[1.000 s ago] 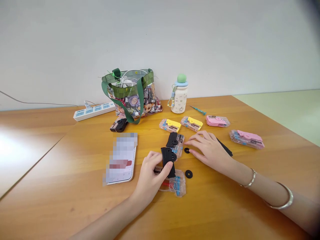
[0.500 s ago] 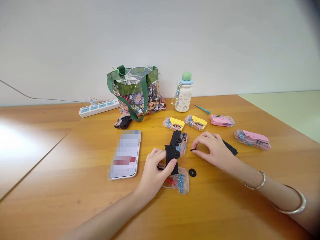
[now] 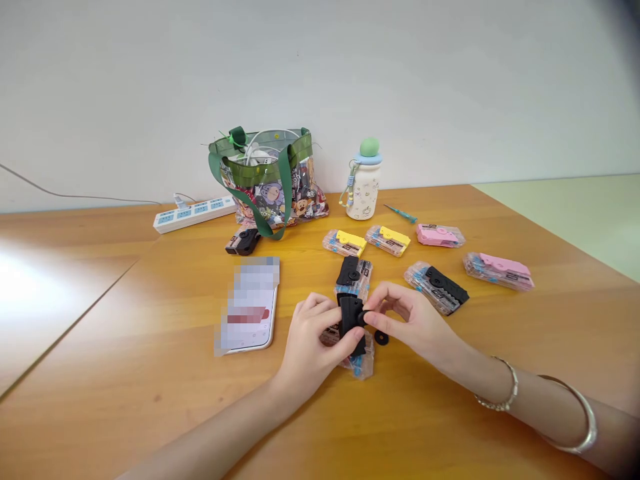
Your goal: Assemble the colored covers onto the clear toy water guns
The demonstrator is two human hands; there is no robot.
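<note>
My left hand (image 3: 313, 337) grips a small black plastic piece (image 3: 351, 323) standing on a clear packet (image 3: 361, 360) with blue and red bits inside. My right hand (image 3: 413, 319) pinches a small black ring (image 3: 369, 317) against the side of that black piece. Another black ring (image 3: 381, 339) lies on the table just under my right fingers. A second black piece on a clear packet (image 3: 353, 275) sits right behind my hands.
A phone (image 3: 249, 307) lies to the left. Behind are yellow packets (image 3: 343, 243), pink packets (image 3: 497, 271), a black-topped packet (image 3: 439, 287), a small screwdriver (image 3: 400, 213), a bottle (image 3: 363, 181), a clear bag with green straps (image 3: 266, 180), a power strip (image 3: 193, 212) and a small black device (image 3: 242, 241).
My right hand picked a black ring off the table and carried it left to the black piece in my left hand. The black-topped packet it had covered now shows.
</note>
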